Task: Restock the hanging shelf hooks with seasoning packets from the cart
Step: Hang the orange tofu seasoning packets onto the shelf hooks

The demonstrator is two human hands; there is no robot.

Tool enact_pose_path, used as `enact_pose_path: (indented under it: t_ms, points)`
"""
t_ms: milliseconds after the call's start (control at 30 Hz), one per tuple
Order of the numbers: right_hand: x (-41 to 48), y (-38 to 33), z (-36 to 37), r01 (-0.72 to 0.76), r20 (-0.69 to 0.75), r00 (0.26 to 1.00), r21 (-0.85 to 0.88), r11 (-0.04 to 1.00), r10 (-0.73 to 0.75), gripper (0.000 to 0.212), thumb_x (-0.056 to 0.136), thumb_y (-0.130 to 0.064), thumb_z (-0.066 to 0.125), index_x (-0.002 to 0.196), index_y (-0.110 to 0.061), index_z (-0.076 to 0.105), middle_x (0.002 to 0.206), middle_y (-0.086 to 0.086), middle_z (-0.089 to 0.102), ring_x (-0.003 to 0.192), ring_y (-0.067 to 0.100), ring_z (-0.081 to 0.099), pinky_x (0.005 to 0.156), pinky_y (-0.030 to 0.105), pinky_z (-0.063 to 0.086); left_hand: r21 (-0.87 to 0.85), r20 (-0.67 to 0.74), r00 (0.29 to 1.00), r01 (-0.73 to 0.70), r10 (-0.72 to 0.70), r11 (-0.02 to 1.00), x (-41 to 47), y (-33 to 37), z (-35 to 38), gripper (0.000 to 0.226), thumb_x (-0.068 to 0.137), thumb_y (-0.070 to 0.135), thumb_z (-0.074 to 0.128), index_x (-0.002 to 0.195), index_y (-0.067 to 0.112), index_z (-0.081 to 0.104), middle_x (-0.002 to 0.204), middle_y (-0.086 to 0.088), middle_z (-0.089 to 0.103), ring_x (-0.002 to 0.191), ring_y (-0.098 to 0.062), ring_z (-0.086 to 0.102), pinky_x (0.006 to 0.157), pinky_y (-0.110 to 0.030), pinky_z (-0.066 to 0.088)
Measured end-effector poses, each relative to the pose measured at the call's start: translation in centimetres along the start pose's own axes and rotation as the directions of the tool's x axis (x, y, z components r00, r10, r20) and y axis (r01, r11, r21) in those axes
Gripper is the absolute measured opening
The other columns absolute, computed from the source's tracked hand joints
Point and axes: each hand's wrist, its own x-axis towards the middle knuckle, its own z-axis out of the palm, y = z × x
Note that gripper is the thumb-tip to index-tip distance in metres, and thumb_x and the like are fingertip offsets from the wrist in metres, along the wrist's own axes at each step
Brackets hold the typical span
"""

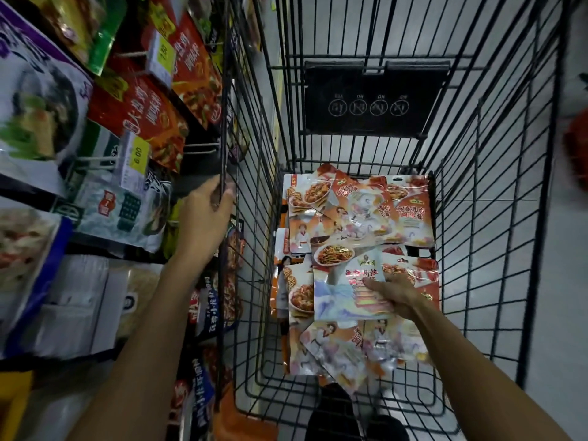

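Observation:
Several glossy orange and white seasoning packets (356,218) lie piled on the floor of a black wire cart (496,218). My right hand (394,297) is down inside the cart and pinches a pale packet (343,297) on top of the pile. My left hand (206,211) grips the cart's left rim, fingers curled over the wire. To the left, shelf hooks (95,160) stick out with yellow price tags (136,155), carrying red packets (149,119) and white packets (121,211).
More hanging packets fill the shelf at the left, from purple and white bags (38,103) to blue ones (203,316) lower down. A black folded seat flap (375,100) closes the cart's far end. Grey floor tiles (572,281) run along the right.

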Motion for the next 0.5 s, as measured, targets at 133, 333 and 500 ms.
enact_pose_path:
  t_ms: [133, 333, 500]
  points:
    - [-1.6, 0.1, -1.4, 0.035, -0.020, 0.999, 0.019, 0.999, -0.035, 0.002, 0.086, 0.005, 0.062, 0.087, 0.004, 0.061, 0.080, 0.018, 0.068, 0.063, 0.026, 0.067, 0.049, 0.028, 0.057, 0.133, -0.057, 0.998, -0.033, 0.041, 0.991, -0.7, 1.1, -0.4, 0.034, 0.095, 0.012, 0.053, 0.129, 0.003, 0.056, 0.122, -0.013, 0.061, 0.109, -0.021, 0.055, 0.092, -0.026, 0.041]
    - [-3.3, 1.3, -4.1, 0.146, -0.100, 0.986, 0.134, 0.980, -0.133, 0.014, 0.090, 0.005, 0.057, 0.101, -0.004, 0.059, 0.094, 0.016, 0.071, 0.078, 0.029, 0.069, 0.065, 0.038, 0.060, 0.184, -0.115, 0.936, -0.310, 0.334, 0.933, -3.0, 4.9, 3.8, 0.027, 0.090, -0.004, 0.053, 0.116, -0.001, 0.062, 0.115, -0.017, 0.063, 0.106, -0.026, 0.057, 0.092, -0.023, 0.041]
    - [-1.4, 1.8, -3.7, 0.123, -0.224, 0.967, -0.003, 0.992, -0.120, 0.012, 0.089, 0.004, 0.057, 0.100, 0.000, 0.060, 0.081, 0.015, 0.070, 0.060, 0.023, 0.068, 0.048, 0.027, 0.053, -0.035, 0.177, 0.952, 0.258, -0.248, 0.965, -1.2, 2.7, 13.2, 0.026, 0.096, 0.002, 0.048, 0.118, 0.001, 0.061, 0.118, -0.016, 0.063, 0.109, -0.027, 0.058, 0.089, -0.032, 0.047]
